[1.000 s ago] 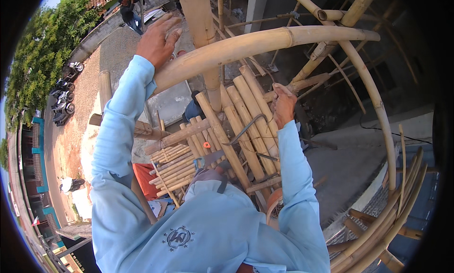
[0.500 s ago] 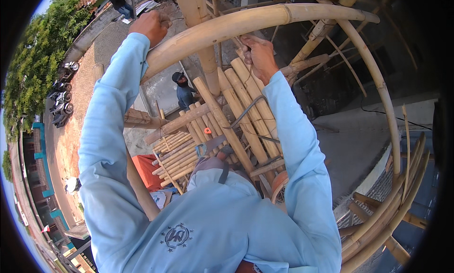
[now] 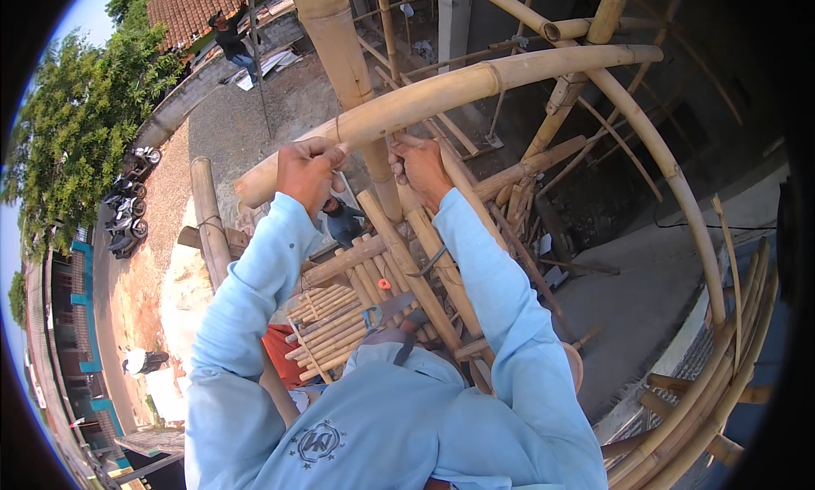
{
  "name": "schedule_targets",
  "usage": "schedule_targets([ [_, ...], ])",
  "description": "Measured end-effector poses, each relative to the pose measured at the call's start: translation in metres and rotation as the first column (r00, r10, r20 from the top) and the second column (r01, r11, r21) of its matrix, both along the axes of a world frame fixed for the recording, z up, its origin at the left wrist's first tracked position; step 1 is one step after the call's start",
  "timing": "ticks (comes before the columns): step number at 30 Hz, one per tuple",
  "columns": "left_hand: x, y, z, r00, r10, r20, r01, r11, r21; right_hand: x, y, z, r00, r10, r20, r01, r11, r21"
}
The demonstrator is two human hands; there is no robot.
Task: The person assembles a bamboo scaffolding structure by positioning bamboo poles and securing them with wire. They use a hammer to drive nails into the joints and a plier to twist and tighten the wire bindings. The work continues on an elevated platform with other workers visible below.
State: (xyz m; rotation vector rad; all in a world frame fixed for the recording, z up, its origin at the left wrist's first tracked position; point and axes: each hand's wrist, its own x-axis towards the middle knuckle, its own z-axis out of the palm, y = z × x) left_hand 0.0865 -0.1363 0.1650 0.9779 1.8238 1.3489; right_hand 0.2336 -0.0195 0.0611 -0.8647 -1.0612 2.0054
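Note:
A thick bamboo pole [image 3: 424, 95] crosses in front of an upright bamboo post [image 3: 335, 44]. Round the pole, beside the post, runs a thin tie wire [image 3: 338, 129]. My left hand [image 3: 310, 176] is closed just below the pole, its fingers pinching the wire. A slim grey rod [image 3: 346, 186] shows beside those fingers; whether I hold it cannot be seen. On the other side of the post, my right hand [image 3: 420, 169] is closed, its fingertips pinched on what looks like the wire's other end, mostly hidden by the fingers.
Bamboo poles [image 3: 412, 274] form a platform below me, with a handsaw [image 3: 389, 310] and an orange tape measure [image 3: 384, 284] on it. A co-worker [image 3: 344, 223] stands lower down; another person [image 3: 233, 44] is at far left. Curved bamboo [image 3: 671, 155] bends round the right.
My left hand has come down from above the pole to its near underside, closer to my right hand. My right hand has shifted lower and left. The view has shifted too.

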Motion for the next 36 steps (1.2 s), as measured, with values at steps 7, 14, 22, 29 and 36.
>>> schedule_targets([
  [7, 0.048, 0.008, -0.028, 0.942, 0.131, 0.309, -0.197, 0.961, 0.195, -0.004, -0.003, -0.001, 0.995, -0.052, -0.087, 0.048, 0.998, -0.048],
  [14, 0.058, 0.025, -0.075, 0.979, 0.162, 0.123, -0.194, 0.926, 0.323, 0.003, -0.017, 0.003, 0.979, -0.067, -0.194, 0.035, 0.986, -0.161],
  [22, 0.069, 0.018, -0.058, 0.858, 0.011, 0.514, -0.118, 0.977, 0.176, 0.016, -0.001, 0.000, 0.985, -0.137, -0.105, 0.130, 0.989, -0.065],
  [29, 0.053, 0.026, -0.070, 0.756, -0.126, 0.643, 0.005, 0.982, 0.187, 0.003, -0.025, 0.017, 0.988, -0.157, -0.001, 0.156, 0.984, 0.090],
  [36, 0.048, 0.046, -0.098, 0.586, -0.257, 0.769, 0.020, 0.953, 0.303, 0.020, -0.011, 0.011, 0.948, -0.206, 0.241, 0.003, 0.766, 0.643],
])
